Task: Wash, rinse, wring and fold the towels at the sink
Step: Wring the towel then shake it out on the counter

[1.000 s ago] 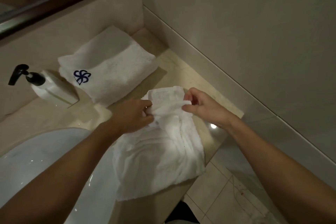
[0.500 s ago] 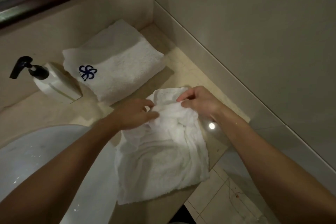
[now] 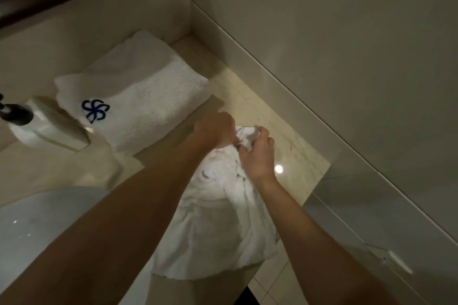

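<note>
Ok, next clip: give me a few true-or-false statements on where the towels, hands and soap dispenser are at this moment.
1. Both hands grip the far end of the crumpled white towel. True: left hand and right hand pinch it close together.
2. The folded white towel with the blue flower logo lies in the sink. False: it sits on the beige stone counter, near the back wall.
3. The crumpled towel's near edge hangs over the counter's front. True.
4. The white soap dispenser with the black pump stands right of the folded towel. False: it is to its left.
5. The right hand rests flat on the counter. False: its fingers clutch the towel.
</note>
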`<action>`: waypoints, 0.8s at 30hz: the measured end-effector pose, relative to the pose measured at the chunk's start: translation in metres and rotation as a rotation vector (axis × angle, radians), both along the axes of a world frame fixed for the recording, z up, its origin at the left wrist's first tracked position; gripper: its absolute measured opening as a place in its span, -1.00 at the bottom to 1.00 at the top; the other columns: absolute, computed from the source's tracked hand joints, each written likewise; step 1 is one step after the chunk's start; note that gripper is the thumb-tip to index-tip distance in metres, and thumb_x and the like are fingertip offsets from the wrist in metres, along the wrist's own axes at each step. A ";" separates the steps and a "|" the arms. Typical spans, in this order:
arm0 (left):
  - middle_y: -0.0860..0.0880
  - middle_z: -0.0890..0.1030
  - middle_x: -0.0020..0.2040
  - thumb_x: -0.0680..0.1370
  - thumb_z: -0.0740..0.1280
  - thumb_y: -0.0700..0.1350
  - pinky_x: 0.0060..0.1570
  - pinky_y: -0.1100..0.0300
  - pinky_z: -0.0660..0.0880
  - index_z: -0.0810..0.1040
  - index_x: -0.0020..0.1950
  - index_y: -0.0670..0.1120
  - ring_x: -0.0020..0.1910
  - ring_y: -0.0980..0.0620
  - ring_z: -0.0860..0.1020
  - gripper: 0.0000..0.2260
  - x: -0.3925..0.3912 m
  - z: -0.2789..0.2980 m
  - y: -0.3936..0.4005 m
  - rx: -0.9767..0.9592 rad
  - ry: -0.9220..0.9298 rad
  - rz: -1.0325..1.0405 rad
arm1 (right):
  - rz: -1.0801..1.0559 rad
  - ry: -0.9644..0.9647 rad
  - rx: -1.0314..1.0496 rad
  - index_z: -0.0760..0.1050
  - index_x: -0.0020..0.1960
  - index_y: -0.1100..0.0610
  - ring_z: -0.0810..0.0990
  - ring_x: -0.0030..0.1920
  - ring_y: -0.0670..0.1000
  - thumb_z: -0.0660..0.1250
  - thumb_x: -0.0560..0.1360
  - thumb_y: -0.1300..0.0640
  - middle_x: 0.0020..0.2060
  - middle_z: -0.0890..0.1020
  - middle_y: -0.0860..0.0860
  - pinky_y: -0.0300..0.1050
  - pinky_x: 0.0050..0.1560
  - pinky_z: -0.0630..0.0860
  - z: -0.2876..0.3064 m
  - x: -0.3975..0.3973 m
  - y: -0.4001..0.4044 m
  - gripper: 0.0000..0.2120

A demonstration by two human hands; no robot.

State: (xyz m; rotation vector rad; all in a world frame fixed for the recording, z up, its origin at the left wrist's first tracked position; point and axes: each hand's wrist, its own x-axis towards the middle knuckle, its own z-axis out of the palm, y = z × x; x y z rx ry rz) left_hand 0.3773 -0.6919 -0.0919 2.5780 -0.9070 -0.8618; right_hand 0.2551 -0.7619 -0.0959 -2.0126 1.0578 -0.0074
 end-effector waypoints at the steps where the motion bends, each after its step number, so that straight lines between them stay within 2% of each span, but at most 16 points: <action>1: 0.10 0.56 -0.10 0.52 0.39 0.09 0.05 0.15 0.50 0.59 -0.05 0.04 -0.07 0.05 0.54 -0.86 -0.001 -0.002 0.000 -0.054 0.051 0.013 | -0.021 0.001 0.010 0.32 0.43 0.15 0.49 0.26 0.13 0.40 0.52 0.16 0.29 0.45 0.15 -0.02 0.30 0.46 -0.004 0.002 -0.003 -0.48; 2: 0.14 0.52 -0.21 0.53 0.39 0.04 -0.08 0.23 0.46 0.57 -0.15 0.08 -0.20 0.10 0.51 -0.91 -0.002 -0.002 0.001 -0.116 0.114 0.036 | -0.026 0.002 0.012 0.40 0.36 0.15 0.54 0.20 0.12 0.42 0.50 0.15 0.22 0.52 0.13 0.01 0.25 0.49 -0.007 0.003 -0.007 -0.54; 3: 0.17 0.49 -0.27 0.52 0.40 0.00 -0.21 0.26 0.39 0.55 -0.22 0.08 -0.29 0.15 0.46 -0.87 -0.003 -0.002 0.002 -0.177 0.167 0.068 | -0.027 -0.002 0.015 0.47 0.27 0.15 0.57 0.11 0.09 0.42 0.50 0.15 0.11 0.58 0.09 0.02 0.17 0.53 -0.010 0.005 -0.012 -0.63; 5: 0.16 0.49 -0.29 0.50 0.43 -0.06 -0.32 0.26 0.31 0.54 -0.26 0.06 -0.35 0.16 0.43 -0.85 -0.003 -0.005 0.005 -0.278 0.239 0.155 | -0.062 -0.061 0.087 0.54 0.11 0.14 0.58 -0.09 0.03 0.38 0.52 0.20 -0.08 0.61 0.02 0.00 -0.02 0.55 -0.011 0.005 -0.018 -0.83; 7: 0.12 0.51 -0.28 0.53 0.39 -0.09 -0.33 0.25 0.32 0.54 -0.19 0.04 -0.33 0.12 0.45 -0.89 -0.003 -0.003 0.008 -0.291 0.233 0.170 | -0.106 -0.145 0.213 0.58 0.05 0.15 0.54 -0.23 -0.01 0.34 0.56 0.23 -0.20 0.60 0.00 -0.02 -0.19 0.54 -0.010 0.000 -0.024 -0.91; 9: 0.06 0.51 -0.32 0.56 0.30 -0.15 -0.39 0.28 0.31 0.54 -0.06 0.01 -0.37 0.11 0.43 -0.93 -0.001 -0.003 0.010 -0.295 0.221 0.150 | -0.123 -0.224 0.433 0.63 0.05 0.19 0.56 -0.27 0.03 0.30 0.59 0.24 -0.23 0.64 0.07 -0.08 -0.26 0.52 -0.006 -0.007 -0.032 -0.87; 11: 0.06 0.48 -0.40 0.57 0.27 -0.19 -0.48 0.36 0.26 0.56 0.03 0.02 -0.45 0.13 0.37 -0.86 0.000 0.000 0.013 -0.343 0.211 0.096 | -0.132 -0.318 0.729 0.64 0.12 0.20 0.68 -0.06 0.14 0.23 0.61 0.28 -0.03 0.71 0.16 0.01 -0.04 0.61 0.002 -0.013 -0.043 -0.78; 13: 0.11 0.43 -0.46 0.57 0.36 -0.07 -0.45 0.36 0.25 0.53 0.21 0.07 -0.48 0.16 0.36 -0.78 -0.001 0.004 0.015 -0.397 0.115 -0.010 | -0.084 -0.370 0.927 0.62 0.15 0.25 0.67 0.09 0.14 0.16 0.61 0.34 0.07 0.69 0.20 -0.02 0.12 0.58 0.009 -0.017 -0.055 -0.72; 15: 0.11 0.40 -0.48 0.53 0.40 0.05 -0.41 0.34 0.26 0.40 0.44 0.11 -0.49 0.17 0.36 -0.51 -0.005 0.011 0.016 -0.430 -0.023 -0.105 | 0.004 -0.349 0.972 0.58 0.17 0.35 0.64 0.12 0.15 0.14 0.59 0.35 0.10 0.66 0.25 -0.06 0.13 0.55 0.012 -0.017 -0.062 -0.71; 16: 0.12 0.37 -0.49 0.53 0.40 0.07 -0.42 0.35 0.26 0.35 0.49 0.10 -0.51 0.17 0.34 -0.45 -0.006 0.017 0.016 -0.452 -0.092 -0.159 | 0.026 -0.328 0.974 0.55 0.19 0.40 0.63 0.10 0.17 0.14 0.59 0.35 0.11 0.64 0.28 -0.06 0.12 0.53 0.012 -0.014 -0.064 -0.72; 19: 0.21 0.30 -0.52 0.56 0.35 0.07 -0.41 0.45 0.25 0.40 0.47 0.06 -0.56 0.22 0.30 -0.52 -0.010 0.031 0.022 -0.561 -0.177 -0.324 | 0.022 -0.301 1.004 0.53 0.11 0.36 0.65 -0.10 0.06 0.15 0.57 0.40 -0.06 0.64 0.22 -0.19 -0.11 0.58 0.017 -0.008 -0.066 -0.78; 20: 0.25 0.28 -0.52 0.56 0.31 0.09 -0.40 0.48 0.23 0.46 0.43 0.03 -0.57 0.27 0.30 -0.56 -0.010 0.034 0.024 -0.600 -0.182 -0.362 | 0.034 -0.310 1.022 0.54 0.09 0.36 0.66 -0.13 0.03 0.13 0.56 0.43 -0.10 0.66 0.18 -0.20 -0.12 0.59 0.020 -0.007 -0.066 -0.76; 22: 0.27 0.31 -0.51 0.57 0.22 0.12 -0.40 0.48 0.25 0.55 0.35 0.00 -0.56 0.32 0.31 -0.59 -0.010 0.038 0.028 -0.652 -0.202 -0.408 | 0.081 -0.323 1.072 0.52 0.16 0.41 0.66 -0.04 0.06 0.09 0.55 0.46 -0.02 0.66 0.20 -0.15 0.02 0.59 0.025 -0.008 -0.065 -0.71; 24: 0.16 0.50 -0.47 0.56 0.19 0.13 -0.43 0.43 0.29 0.63 0.23 0.01 -0.53 0.25 0.43 -0.63 -0.012 0.040 0.029 -0.646 -0.273 -0.443 | 0.122 -0.321 1.087 0.49 0.24 0.44 0.64 0.09 0.12 0.10 0.54 0.48 0.12 0.63 0.28 -0.08 0.19 0.56 0.027 -0.011 -0.064 -0.67</action>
